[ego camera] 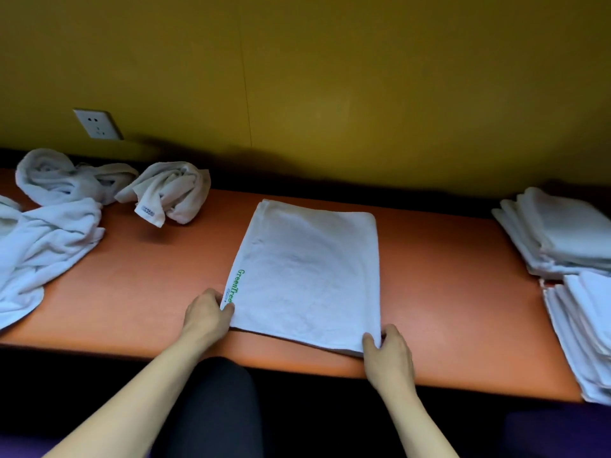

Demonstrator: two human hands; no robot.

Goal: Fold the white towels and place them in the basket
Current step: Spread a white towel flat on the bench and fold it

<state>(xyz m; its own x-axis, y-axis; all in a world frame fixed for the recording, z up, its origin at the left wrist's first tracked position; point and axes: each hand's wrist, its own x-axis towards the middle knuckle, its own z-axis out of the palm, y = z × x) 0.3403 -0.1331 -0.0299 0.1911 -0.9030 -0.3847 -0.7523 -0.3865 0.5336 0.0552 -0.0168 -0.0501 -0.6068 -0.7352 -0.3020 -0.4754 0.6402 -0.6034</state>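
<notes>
Towel (307, 276): both hands pinch its near corners.

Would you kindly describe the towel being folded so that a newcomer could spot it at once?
Find the long orange table under the yellow wall. At its middle lies a flat white towel, whose near corners the left hand and right hand pinch. Unlike the crumpled towels and folded stacks beside it, it bears green lettering.
</notes>
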